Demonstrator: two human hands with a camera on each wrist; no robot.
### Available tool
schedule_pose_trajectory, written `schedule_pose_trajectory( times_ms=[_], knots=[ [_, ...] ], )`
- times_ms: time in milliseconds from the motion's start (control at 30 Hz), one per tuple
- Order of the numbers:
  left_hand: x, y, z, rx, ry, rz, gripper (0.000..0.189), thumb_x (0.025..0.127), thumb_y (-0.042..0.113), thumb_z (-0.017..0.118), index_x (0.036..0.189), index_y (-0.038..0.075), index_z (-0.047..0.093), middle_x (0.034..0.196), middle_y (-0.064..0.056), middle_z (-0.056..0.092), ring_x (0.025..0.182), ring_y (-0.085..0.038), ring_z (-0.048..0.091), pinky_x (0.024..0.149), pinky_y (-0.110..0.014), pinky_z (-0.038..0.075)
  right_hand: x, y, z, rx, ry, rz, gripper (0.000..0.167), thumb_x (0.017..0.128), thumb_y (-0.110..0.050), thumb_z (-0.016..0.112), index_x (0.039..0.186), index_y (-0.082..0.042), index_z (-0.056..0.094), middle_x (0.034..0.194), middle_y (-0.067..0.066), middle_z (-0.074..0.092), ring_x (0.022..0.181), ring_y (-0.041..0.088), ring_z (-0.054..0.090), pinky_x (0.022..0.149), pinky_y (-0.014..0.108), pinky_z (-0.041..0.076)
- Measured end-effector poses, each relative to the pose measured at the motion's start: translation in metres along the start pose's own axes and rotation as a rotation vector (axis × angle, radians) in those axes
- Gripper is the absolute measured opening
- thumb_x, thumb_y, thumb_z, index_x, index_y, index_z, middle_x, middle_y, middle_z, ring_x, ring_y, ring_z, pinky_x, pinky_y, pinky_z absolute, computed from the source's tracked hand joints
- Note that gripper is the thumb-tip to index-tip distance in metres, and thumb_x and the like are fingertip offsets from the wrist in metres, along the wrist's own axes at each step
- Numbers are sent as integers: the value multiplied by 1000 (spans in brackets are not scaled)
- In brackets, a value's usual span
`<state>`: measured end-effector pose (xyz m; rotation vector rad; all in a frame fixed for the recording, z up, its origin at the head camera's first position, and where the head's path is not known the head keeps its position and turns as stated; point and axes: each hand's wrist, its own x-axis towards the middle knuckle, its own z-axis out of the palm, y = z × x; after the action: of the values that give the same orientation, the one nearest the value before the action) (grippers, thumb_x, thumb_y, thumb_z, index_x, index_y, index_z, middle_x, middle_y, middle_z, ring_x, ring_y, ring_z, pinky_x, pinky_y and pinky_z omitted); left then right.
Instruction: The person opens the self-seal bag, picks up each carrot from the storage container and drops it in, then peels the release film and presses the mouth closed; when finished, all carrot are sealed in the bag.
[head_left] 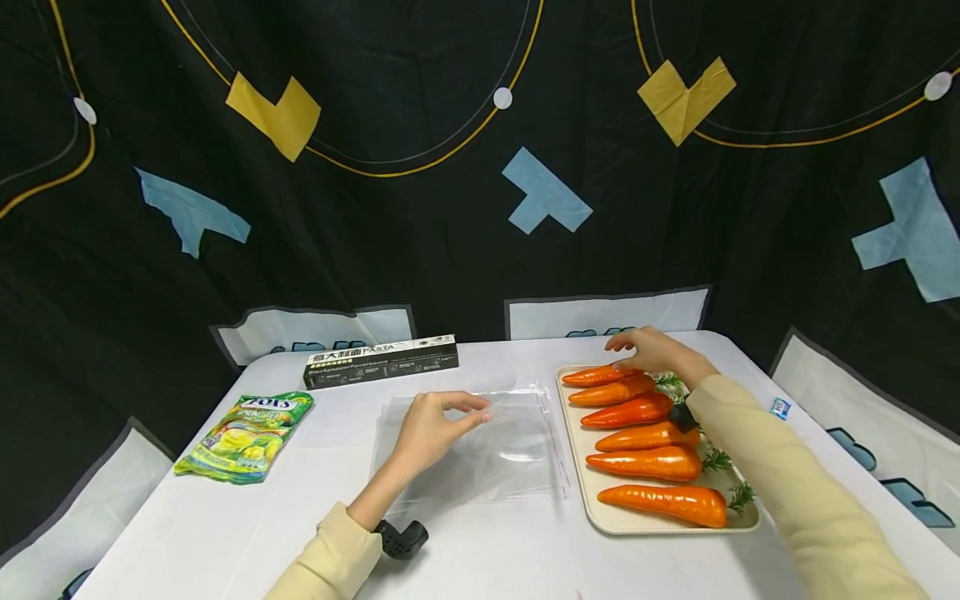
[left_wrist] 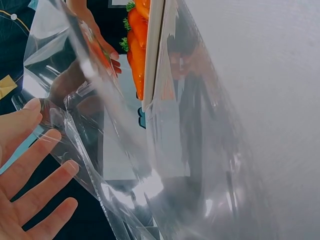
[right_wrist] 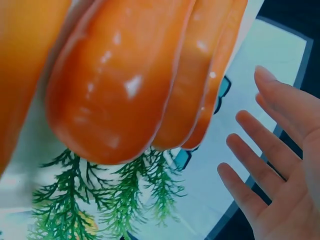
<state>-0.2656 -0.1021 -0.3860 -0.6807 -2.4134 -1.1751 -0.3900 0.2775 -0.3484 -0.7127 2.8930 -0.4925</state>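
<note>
My left hand (head_left: 431,429) pinches the upper film of a clear plastic bag (head_left: 510,471) between thumb and forefinger, lifting it off the white table; the other fingers are spread. In the left wrist view the raised bag (left_wrist: 135,165) hangs in loose, shiny folds. Several orange carrots (head_left: 648,462) with green tops lie side by side on a cream tray (head_left: 606,518) right of the bag. Over the tray's far end reaches my right hand (head_left: 652,350), close to the farthest carrot (head_left: 592,377). The right wrist view shows its fingers (right_wrist: 265,147) extended and apart beside the carrots, holding nothing.
A black and white pasta box (head_left: 382,362) lies at the back left. On the left side is a green and yellow candy bag (head_left: 243,437). A small blue and white packet (head_left: 780,408) sits near the right table edge. Dark cloth (head_left: 450,250) hangs behind.
</note>
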Motion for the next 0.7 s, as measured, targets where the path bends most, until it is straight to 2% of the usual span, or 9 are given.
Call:
schedule_pose_trajectory(
  times_ms=[100,300,467,700],
  knots=[
    [0,-1,1,-2,-4,3,15,80,33,78,92,24,78,93,13,73,87,-9,68,73,-32,52,2,5,0,-20,-18,18,34,92,-14,66,122,0,63,123,24,60,113,42,52,92,50,47],
    [2,-3,0,-6,-9,2,14,81,33,78,92,23,78,92,15,72,87,-7,67,75,-31,52,3,14,2,-67,-31,3,30,93,-11,65,120,2,64,120,24,61,111,42,55,93,51,47],
    [2,-3,1,-14,-17,-7,15,81,33,78,92,23,78,93,14,72,88,-8,68,77,-33,52,2,13,5,-57,-48,32,29,93,-10,64,120,2,64,120,23,61,109,39,55,94,51,46],
    [1,-2,0,-10,-12,-6,15,80,30,79,92,22,78,92,13,73,87,-10,68,75,-32,52,5,15,7,-102,-56,52,29,93,-12,65,119,1,65,116,20,63,103,34,57,95,50,45]
  ],
)
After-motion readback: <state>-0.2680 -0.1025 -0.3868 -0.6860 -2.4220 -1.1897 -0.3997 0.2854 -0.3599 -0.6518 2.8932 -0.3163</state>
